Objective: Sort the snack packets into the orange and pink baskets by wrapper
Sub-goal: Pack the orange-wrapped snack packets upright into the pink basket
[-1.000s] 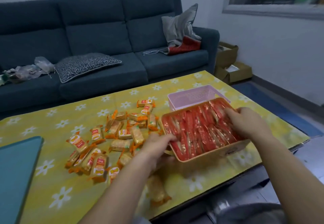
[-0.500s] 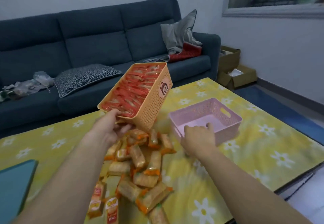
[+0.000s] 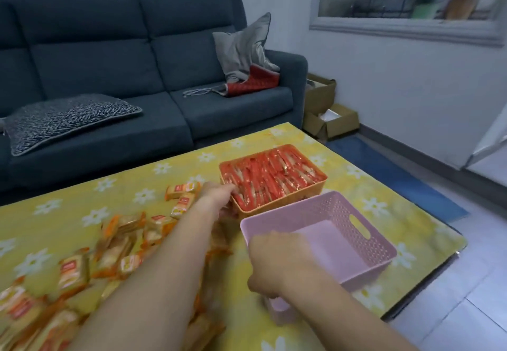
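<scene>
The orange basket (image 3: 296, 203) stands on the yellow flowered table, packed with red-wrapped packets (image 3: 271, 177). My left hand (image 3: 218, 195) grips its near left rim. In front of it the pink basket (image 3: 365, 243) holds nothing and is tipped up toward me. My right hand (image 3: 277, 265) grips its near rim. Several orange-and-yellow packets (image 3: 120, 251) lie loose on the table to the left, partly hidden under my left forearm.
A dark blue sofa (image 3: 137, 76) with cushions runs along the far side of the table (image 3: 343, 169). Cardboard boxes (image 3: 326, 114) sit on the floor by the sofa's right end. The table's right edge drops to a tiled floor.
My left hand has brought the orange basket down from the air and set it on the table at the far right. My right hand has pulled the pink basket nearer and tilted it.
</scene>
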The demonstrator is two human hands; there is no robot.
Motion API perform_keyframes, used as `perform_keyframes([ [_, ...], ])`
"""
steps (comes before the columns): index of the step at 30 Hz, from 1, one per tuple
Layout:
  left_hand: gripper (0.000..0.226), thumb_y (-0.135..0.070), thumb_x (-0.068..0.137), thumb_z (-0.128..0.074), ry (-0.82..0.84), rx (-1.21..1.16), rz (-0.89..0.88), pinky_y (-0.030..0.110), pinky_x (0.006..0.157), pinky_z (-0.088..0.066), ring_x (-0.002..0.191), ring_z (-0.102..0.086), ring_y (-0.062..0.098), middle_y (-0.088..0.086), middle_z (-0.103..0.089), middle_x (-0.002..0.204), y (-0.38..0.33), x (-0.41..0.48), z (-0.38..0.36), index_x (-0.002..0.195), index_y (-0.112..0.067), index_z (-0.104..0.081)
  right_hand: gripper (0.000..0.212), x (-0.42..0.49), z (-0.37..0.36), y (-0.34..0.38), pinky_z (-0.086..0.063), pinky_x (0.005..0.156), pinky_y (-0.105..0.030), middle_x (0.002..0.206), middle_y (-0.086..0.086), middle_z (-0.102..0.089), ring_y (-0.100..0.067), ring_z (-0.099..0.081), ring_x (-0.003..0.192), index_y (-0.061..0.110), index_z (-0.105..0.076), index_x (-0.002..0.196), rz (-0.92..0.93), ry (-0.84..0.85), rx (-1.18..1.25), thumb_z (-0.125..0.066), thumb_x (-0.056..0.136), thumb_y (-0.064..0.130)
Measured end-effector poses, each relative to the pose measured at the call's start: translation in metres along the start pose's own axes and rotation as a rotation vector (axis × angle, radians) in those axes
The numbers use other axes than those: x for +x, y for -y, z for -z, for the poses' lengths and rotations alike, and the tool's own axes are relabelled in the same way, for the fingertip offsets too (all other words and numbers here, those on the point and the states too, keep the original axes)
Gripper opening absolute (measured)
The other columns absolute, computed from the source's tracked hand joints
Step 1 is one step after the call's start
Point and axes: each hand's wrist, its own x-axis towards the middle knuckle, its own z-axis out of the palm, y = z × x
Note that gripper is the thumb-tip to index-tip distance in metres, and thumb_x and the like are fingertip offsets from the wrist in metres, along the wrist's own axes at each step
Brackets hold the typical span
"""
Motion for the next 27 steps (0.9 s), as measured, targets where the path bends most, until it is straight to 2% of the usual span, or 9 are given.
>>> perform_keyframes([
  [3, 0.017, -0.023, 0.093, -0.067, 0.059, 0.109, -0.007, 0.033, 0.057, -0.055, 0.062, -0.064, 0.027, 0.015, -0.071, 0.087, 0.011, -0.011, 0.002, 0.096, -0.006, -0.069, 0.023, -0.002, -0.002, 0.008, -0.038, 0.069, -0.030, 0.113, -0.007, -0.069, -0.028, -0.068, 0.104, 0.016, -0.063, 0.113, -0.017, -0.117, -0.015, -0.058, 0.090, 0.016],
  [5, 0.027, -0.038, 0.098, -0.062, 0.099, 0.146, -0.025, 0.033, 0.064, -0.054, 0.069, -0.063, 0.021, 0.008, -0.067, 0.098, 0.012, -0.025, 0.012, 0.104, -0.013, -0.063, 0.021, -0.005, 0.000, 0.015, -0.038, 0.069, -0.032, 0.112, -0.006, -0.069, -0.028, -0.068, 0.104, 0.019, -0.064, 0.113, -0.028, -0.280, 0.025, -0.058, 0.093, 0.022],
  [7, 0.022, -0.037, 0.100, -0.059, 0.073, 0.199, -0.100, 0.031, 0.058, -0.053, 0.069, -0.062, 0.021, 0.005, -0.061, 0.095, 0.021, -0.047, 0.037, 0.102, -0.015, -0.057, 0.020, -0.011, -0.001, 0.034, -0.037, 0.067, -0.034, 0.109, -0.008, -0.069, -0.032, -0.067, 0.102, 0.018, -0.065, 0.108, 0.035, -0.360, 0.151, -0.053, 0.096, 0.028],
  [10, 0.008, -0.023, 0.092, -0.062, -0.035, 0.571, -0.407, 0.026, 0.055, -0.046, 0.070, -0.065, 0.021, -0.003, -0.067, 0.079, 0.052, -0.085, 0.088, 0.086, -0.019, -0.065, 0.039, -0.014, -0.022, 0.059, -0.044, 0.071, -0.036, 0.110, -0.015, -0.067, -0.036, -0.063, 0.103, 0.015, -0.062, 0.104, 0.215, -0.154, 0.415, -0.042, 0.087, 0.043],
  [14, 0.013, -0.018, 0.083, -0.062, 0.062, 0.890, -0.413, 0.030, 0.078, -0.050, 0.091, -0.065, 0.018, -0.005, -0.069, 0.092, 0.113, -0.153, 0.151, 0.091, -0.026, -0.067, 0.055, -0.015, -0.060, 0.092, -0.043, 0.097, -0.042, 0.139, -0.014, -0.042, -0.038, -0.043, 0.129, 0.019, -0.043, 0.136, 0.317, 0.190, 0.123, -0.059, 0.087, 0.037],
  [19, 0.068, -0.012, 0.079, -0.057, 0.178, 1.239, -0.389, 0.041, 0.107, -0.040, 0.133, -0.036, 0.026, -0.007, -0.037, 0.148, 0.176, -0.183, 0.175, 0.140, -0.037, -0.042, 0.053, -0.010, -0.066, 0.110, -0.048, 0.095, -0.045, 0.135, -0.013, -0.042, -0.038, -0.051, 0.123, 0.022, -0.044, 0.132, 0.303, 0.106, -0.005, -0.064, 0.085, 0.039],
  [23, 0.071, -0.048, 0.084, -0.067, 0.064, 1.386, -0.478, 0.043, 0.102, -0.037, 0.129, -0.035, 0.027, -0.001, -0.040, 0.136, 0.179, -0.180, 0.169, 0.146, -0.042, -0.034, 0.055, -0.018, -0.046, 0.102, -0.049, 0.091, -0.041, 0.129, -0.010, -0.054, -0.032, -0.057, 0.118, 0.018, -0.053, 0.128, 0.273, 0.010, -0.149, -0.056, 0.087, 0.055],
  [25, 0.054, -0.052, 0.085, -0.065, -0.038, 1.372, -0.550, 0.040, 0.099, -0.036, 0.124, -0.039, 0.026, 0.000, -0.044, 0.126, 0.172, -0.178, 0.171, 0.135, -0.038, -0.048, 0.059, -0.026, -0.038, 0.096, -0.046, 0.085, -0.036, 0.127, -0.013, -0.060, -0.033, -0.058, 0.116, 0.013, -0.054, 0.122, 0.235, -0.002, 0.023, -0.050, 0.084, 0.058],
  [27, 0.044, -0.049, 0.086, -0.064, -0.190, 1.142, -0.591, 0.038, 0.094, -0.040, 0.115, -0.046, 0.024, 0.000, -0.051, 0.119, 0.166, -0.182, 0.180, 0.123, -0.028, -0.054, 0.057, -0.034, -0.047, 0.095, -0.040, 0.082, -0.032, 0.134, -0.017, -0.057, -0.034, -0.056, 0.121, 0.009, -0.049, 0.129, 0.212, 0.104, 0.206, -0.045, 0.092, 0.052],
])
